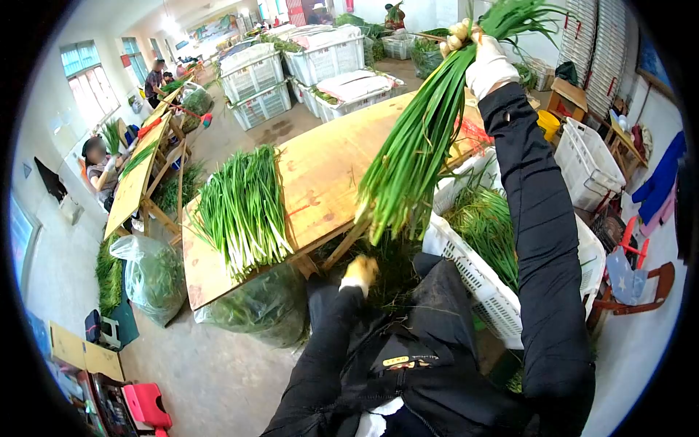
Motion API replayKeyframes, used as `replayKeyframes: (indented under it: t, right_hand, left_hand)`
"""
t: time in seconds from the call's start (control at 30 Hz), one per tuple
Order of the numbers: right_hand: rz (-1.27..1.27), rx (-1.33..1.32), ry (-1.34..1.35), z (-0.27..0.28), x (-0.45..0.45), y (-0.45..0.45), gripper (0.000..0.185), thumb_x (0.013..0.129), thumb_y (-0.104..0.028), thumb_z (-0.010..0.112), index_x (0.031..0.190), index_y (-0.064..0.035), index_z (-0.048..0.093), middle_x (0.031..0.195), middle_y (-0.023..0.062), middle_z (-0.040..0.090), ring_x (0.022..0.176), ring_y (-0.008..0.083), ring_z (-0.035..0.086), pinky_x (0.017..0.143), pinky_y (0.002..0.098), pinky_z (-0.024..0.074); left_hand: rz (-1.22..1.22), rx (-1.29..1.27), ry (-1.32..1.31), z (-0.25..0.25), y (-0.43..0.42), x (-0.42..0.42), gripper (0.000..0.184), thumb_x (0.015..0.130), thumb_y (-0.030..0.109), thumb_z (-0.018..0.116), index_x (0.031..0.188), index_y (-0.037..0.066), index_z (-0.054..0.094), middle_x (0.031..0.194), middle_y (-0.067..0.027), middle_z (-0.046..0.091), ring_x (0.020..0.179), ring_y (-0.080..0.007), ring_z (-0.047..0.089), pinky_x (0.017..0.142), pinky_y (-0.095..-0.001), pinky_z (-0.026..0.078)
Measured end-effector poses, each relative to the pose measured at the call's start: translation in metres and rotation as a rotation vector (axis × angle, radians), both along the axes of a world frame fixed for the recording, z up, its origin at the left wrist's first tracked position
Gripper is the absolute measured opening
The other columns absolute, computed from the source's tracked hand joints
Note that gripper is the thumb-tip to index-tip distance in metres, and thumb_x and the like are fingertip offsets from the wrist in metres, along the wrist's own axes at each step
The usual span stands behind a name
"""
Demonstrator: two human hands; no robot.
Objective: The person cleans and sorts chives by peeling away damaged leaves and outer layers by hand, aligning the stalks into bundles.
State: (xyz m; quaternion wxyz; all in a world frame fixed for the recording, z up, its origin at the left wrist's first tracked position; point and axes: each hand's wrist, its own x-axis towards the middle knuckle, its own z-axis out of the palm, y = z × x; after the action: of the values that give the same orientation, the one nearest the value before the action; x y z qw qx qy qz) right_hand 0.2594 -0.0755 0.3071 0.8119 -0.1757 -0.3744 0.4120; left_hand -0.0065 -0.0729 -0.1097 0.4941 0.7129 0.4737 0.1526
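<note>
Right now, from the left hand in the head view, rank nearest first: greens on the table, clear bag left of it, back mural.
From the left hand:
1. Table greens, ahead left
2. Clear bag, farther left
3. Back mural, far ahead left

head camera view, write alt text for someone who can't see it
Gloved right grip holding up a leafy green bunch by a wooden table with more greens on it; the left grip is low, near the legs. A white crate at right holds loose leaves.
</note>
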Motion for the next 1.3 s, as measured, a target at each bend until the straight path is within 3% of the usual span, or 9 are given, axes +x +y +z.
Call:
replayKeyframes:
  t: [0.13, 0.2, 0.27, 0.6, 0.73, 0.83, 0.87, 1.2, 1.3]
  right_hand:
    - [0.031, 0.078, -0.311, 0.009, 0.007, 0.006, 0.015, 0.084, -0.018, 0.041, 0.074, -0.0071, 0.045, 0.062, 0.0028, 0.046, 0.052, 0.0181, 0.047, 0.060, 0.0339, 0.0444]
    - [-0.257, 0.043, -0.745, 0.017, 0.031, 0.011, 0.020, 0.086, -0.025, 0.046, 0.084, -0.0062, 0.050, 0.067, 0.0029, 0.052, 0.058, 0.0183, 0.053, 0.064, 0.0346, 0.0484]
    - [-0.009, -0.092, -0.231, 0.042, 0.005, -0.024, 0.018, 0.085, -0.014, 0.036, 0.070, -0.0101, 0.043, 0.058, 0.0013, 0.044, 0.048, 0.0149, 0.042, 0.052, 0.0299, 0.0410]
    - [0.151, -0.030, -0.453, 0.025, 0.057, -0.079, 0.018, 0.086, -0.022, 0.046, 0.095, -0.0060, 0.045, 0.074, -0.0013, 0.039, 0.062, 0.0097, 0.043, 0.069, 0.0263, 0.0393]
    - [0.080, -0.040, -0.434, 0.013, 0.069, -0.063, 0.016, 0.085, -0.022, 0.047, 0.089, -0.0064, 0.046, 0.074, -0.0008, 0.043, 0.064, 0.0101, 0.045, 0.073, 0.0272, 0.0401]
    - [0.063, 0.180, -0.582, 0.008, 0.111, -0.021, 0.019, 0.081, -0.019, 0.051, 0.094, -0.0053, 0.048, 0.079, 0.0020, 0.050, 0.069, 0.0138, 0.051, 0.071, 0.0327, 0.0456]
    - [-0.099, 0.173, -0.407, 0.010, 0.076, -0.025, 0.011, 0.083, -0.018, 0.045, 0.081, -0.0077, 0.045, 0.069, 0.0017, 0.046, 0.061, 0.0139, 0.047, 0.063, 0.0307, 0.0434]
    - [-0.582, -0.055, -1.168, -0.247, -0.077, -0.029, 0.013, 0.080, -0.014, 0.043, 0.094, -0.0138, 0.045, 0.087, 0.0012, 0.047, 0.083, 0.0138, 0.043, 0.079, 0.0301, 0.0321]
    - [-0.449, -0.014, -1.417, -0.333, -0.129, -0.056, 0.023, 0.079, -0.012, 0.045, 0.102, -0.0151, 0.046, 0.096, 0.0012, 0.048, 0.093, 0.0137, 0.044, 0.088, 0.0306, 0.0291]
  left_hand:
    - [-0.783, 0.273, 0.623, 0.073, -0.040, -0.013, 0.094, 0.055, 0.041, 0.073, 0.131, 0.015, 0.024, 0.108, -0.0162, 0.054, 0.104, -0.0319, 0.048, 0.088, -0.0361, 0.038]
    - [-0.872, 0.035, 0.191, 0.081, -0.011, -0.005, 0.062, 0.068, 0.039, 0.067, 0.119, 0.010, 0.045, 0.107, -0.0138, 0.055, 0.099, -0.0256, 0.053, 0.085, -0.0366, 0.042]
    - [-0.543, -0.002, -0.063, 0.149, -0.001, -0.003, 0.017, 0.079, 0.009, 0.056, 0.094, 0.001, 0.057, 0.086, -0.0084, 0.060, 0.064, -0.0136, 0.058, 0.059, -0.0284, 0.048]
    - [0.136, 0.706, 0.549, 0.100, 0.173, 0.047, 0.075, 0.078, 0.045, 0.047, 0.131, 0.001, 0.017, 0.132, -0.0203, 0.026, 0.122, -0.0281, 0.027, 0.100, -0.0388, 0.022]
    - [-0.783, 1.025, 0.136, 0.106, 0.088, 0.086, 0.067, 0.073, 0.040, 0.057, 0.124, 0.003, 0.034, 0.128, -0.0172, 0.035, 0.119, -0.0280, 0.034, 0.095, -0.0348, 0.031]
    - [-1.386, -0.165, 0.063, 0.099, 0.010, 0.070, 0.085, 0.068, 0.052, 0.061, 0.131, 0.008, 0.024, 0.130, -0.0179, 0.032, 0.123, -0.0269, 0.028, 0.100, -0.0350, 0.024]
    - [-1.455, 0.093, -0.074, 0.076, -0.007, 0.064, 0.099, 0.062, 0.055, 0.065, 0.134, 0.010, 0.014, 0.136, -0.0197, 0.018, 0.126, -0.0278, 0.018, 0.102, -0.0366, 0.019]
    - [-0.380, -1.120, -1.051, 0.100, 0.004, 0.033, 0.115, 0.055, 0.079, 0.038, 0.133, 0.006, -0.005, 0.134, -0.0168, 0.022, 0.116, -0.0319, 0.035, 0.088, -0.0468, 0.037]
    - [-0.269, -1.253, -1.197, 0.096, -0.002, 0.026, 0.084, 0.071, 0.062, 0.043, 0.128, 0.003, 0.024, 0.119, -0.0166, 0.042, 0.101, -0.0301, 0.049, 0.085, -0.0446, 0.041]
